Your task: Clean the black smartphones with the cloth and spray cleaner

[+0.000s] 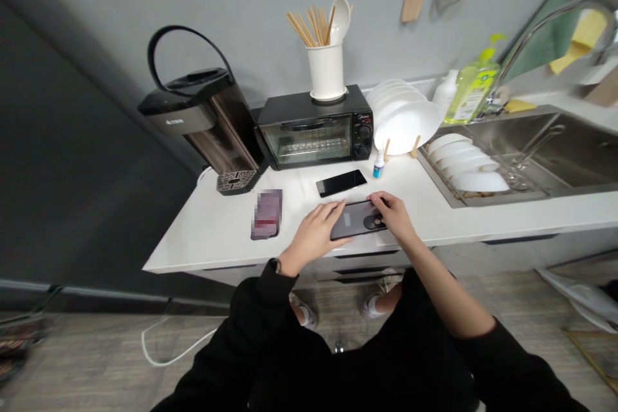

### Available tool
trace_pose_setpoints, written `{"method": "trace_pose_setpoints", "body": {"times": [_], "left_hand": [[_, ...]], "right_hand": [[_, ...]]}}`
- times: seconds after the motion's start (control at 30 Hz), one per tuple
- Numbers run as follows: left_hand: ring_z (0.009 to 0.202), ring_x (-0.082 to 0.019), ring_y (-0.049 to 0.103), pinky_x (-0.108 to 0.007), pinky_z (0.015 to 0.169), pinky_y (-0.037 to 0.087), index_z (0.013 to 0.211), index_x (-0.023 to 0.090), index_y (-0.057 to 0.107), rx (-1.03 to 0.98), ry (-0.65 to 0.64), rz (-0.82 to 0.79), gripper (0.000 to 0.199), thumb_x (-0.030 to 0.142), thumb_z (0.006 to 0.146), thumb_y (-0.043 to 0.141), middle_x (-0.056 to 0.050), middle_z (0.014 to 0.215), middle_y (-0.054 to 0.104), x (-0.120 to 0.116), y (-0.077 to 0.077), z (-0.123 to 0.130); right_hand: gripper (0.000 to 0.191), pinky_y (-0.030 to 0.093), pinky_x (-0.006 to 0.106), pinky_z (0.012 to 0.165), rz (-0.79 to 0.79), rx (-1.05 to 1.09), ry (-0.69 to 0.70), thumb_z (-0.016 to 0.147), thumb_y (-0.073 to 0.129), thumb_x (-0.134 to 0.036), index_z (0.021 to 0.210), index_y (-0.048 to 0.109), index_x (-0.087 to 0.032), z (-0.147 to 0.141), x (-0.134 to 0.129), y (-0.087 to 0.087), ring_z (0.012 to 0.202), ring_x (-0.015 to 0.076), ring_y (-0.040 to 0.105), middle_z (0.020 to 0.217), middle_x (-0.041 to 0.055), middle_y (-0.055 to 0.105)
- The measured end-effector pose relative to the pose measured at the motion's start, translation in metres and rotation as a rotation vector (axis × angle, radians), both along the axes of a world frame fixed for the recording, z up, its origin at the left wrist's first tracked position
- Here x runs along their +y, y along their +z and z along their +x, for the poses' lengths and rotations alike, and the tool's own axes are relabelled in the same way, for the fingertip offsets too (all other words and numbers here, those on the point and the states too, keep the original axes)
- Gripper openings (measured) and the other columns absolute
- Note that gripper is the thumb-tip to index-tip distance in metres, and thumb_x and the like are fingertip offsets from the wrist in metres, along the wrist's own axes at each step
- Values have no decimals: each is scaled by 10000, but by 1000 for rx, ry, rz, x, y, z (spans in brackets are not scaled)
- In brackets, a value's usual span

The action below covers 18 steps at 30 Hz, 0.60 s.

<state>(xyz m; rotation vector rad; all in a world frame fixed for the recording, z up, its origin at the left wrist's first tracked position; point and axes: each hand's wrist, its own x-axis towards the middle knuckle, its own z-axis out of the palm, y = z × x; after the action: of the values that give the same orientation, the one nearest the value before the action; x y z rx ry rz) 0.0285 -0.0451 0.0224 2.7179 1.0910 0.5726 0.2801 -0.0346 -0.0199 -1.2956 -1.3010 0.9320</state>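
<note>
Both hands grip a dark phone (356, 219) just above the front of the white counter, its back with an oval camera patch facing up. My left hand (315, 232) is closed around the left end, thumb and fingers on opposite long edges. At the far right corner, the fingers of my right hand (392, 214) pinch the edge beside the camera patch. Beyond them a second black phone (342, 183) lies flat. To its right stands a small white bottle (378, 165) with a blue label. Left of my hands lies a blurred-out purplish rectangular object (267, 214).
A black toaster oven (313, 132) carries a white utensil holder (326, 71). Left of it stands a tall dark appliance (212, 122) with a handle. White plates (405, 122) rest in a rack. Bowls (463, 164) sit in the sink (574, 148), near a green soap bottle (476, 90).
</note>
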Motion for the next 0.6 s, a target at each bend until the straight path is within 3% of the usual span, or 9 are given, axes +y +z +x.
{"method": "trace_pose_setpoints", "body": {"times": [0.1, 0.17, 0.23, 0.3, 0.37, 0.47, 0.53, 0.6], "left_hand": [[1337, -328, 568, -477, 1143, 487, 1617, 269, 344, -61, 166, 19, 830, 526, 919, 713, -132, 1431, 585, -9, -12, -26], [1339, -323, 574, -478, 1155, 477, 1588, 269, 387, -131, 300, 26, 790, 524, 918, 718, -125, 1431, 585, -9, -20, -42], [1331, -331, 578, -489, 1152, 477, 1569, 254, 410, -144, 376, 10, 785, 518, 906, 736, -128, 1426, 585, -8, -26, -51], [1306, -331, 583, -490, 1136, 489, 1554, 241, 430, -128, 383, -20, 787, 501, 888, 761, -128, 1411, 579, -7, -31, -51], [1283, -322, 573, -477, 1128, 494, 1544, 228, 449, -123, 351, -49, 793, 486, 873, 782, -127, 1388, 569, -3, -34, -44], [1285, -325, 518, -482, 1151, 464, 1543, 232, 469, -140, 285, -67, 813, 501, 851, 800, -122, 1355, 566, 6, -39, -28], [1297, -331, 486, -496, 1165, 443, 1546, 246, 475, -145, 249, -82, 822, 518, 843, 802, -118, 1360, 565, 12, -42, -19], [1313, -336, 471, -504, 1168, 433, 1550, 247, 476, -142, 235, -110, 825, 534, 845, 794, -122, 1391, 549, 14, -43, -15]], "right_hand": [[614, 631, 413, 781, 58, -43, -31, 1030, 328, -669, 1265, 645, -199, -13, -2, -4, 928, 257, 747, 1088, 131, 777], [532, 560, 500, 1013, 169, -255, -7, 1020, 423, -617, 1279, 649, -211, -11, -3, -9, 1179, 300, 686, 1290, 151, 726], [378, 480, 520, 1117, 267, -523, 63, 957, 588, -546, 1119, 709, -227, -1, -3, -12, 1304, 328, 611, 1395, 141, 678], [255, 507, 489, 1069, 287, -656, 109, 935, 630, -484, 927, 703, -239, 16, -4, -10, 1239, 320, 651, 1335, 121, 715], [247, 570, 417, 890, 257, -661, 70, 980, 566, -444, 872, 649, -238, 34, -6, -1, 990, 268, 730, 1090, 101, 782], [256, 498, 299, 608, 251, -585, -195, 1048, 461, -452, 1008, 578, -227, 51, -14, 18, 634, 198, 665, 743, 25, 708], [258, 464, 279, 589, 292, -566, -324, 1066, 442, -463, 1088, 540, -225, 44, -22, 26, 628, 193, 660, 756, 20, 696], [251, 491, 293, 640, 315, -662, -234, 1080, 426, -449, 1127, 533, -227, 24, -27, 24, 702, 207, 698, 866, 56, 732]]}}
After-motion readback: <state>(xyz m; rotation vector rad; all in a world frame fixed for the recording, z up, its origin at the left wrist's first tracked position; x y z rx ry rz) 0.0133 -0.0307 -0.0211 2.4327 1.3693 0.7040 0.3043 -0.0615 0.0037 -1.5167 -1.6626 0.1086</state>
